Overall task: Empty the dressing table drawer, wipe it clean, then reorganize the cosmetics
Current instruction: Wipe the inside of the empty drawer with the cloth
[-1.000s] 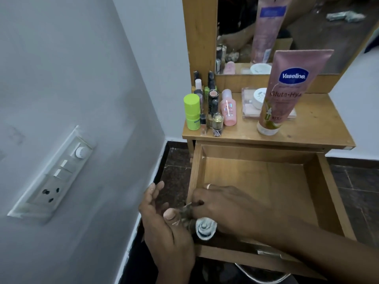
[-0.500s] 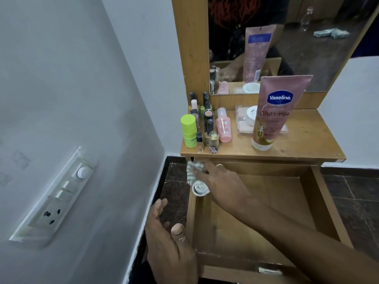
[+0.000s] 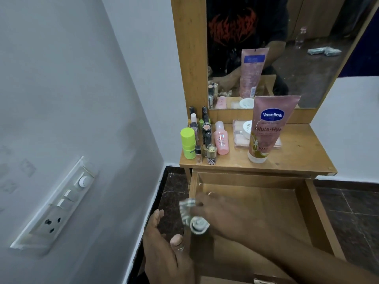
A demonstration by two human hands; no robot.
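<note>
A: "You had open floor across the right half of the drawer [image 3: 272, 203], past your right hand [image 3: 221, 214] and its cloth [image 3: 192, 216] by the left side."

B: "Your forearm crossed the front, though. On the tabletop [image 3: 299, 154] the right end was reachable; small bottles [image 3: 203, 138] packed the left, and the Vaseline tube [image 3: 266, 128] stood upright mid-front."

A: "Your left hand [image 3: 164, 255] sat in the gap between wall [image 3: 82, 99] and drawer."
</note>
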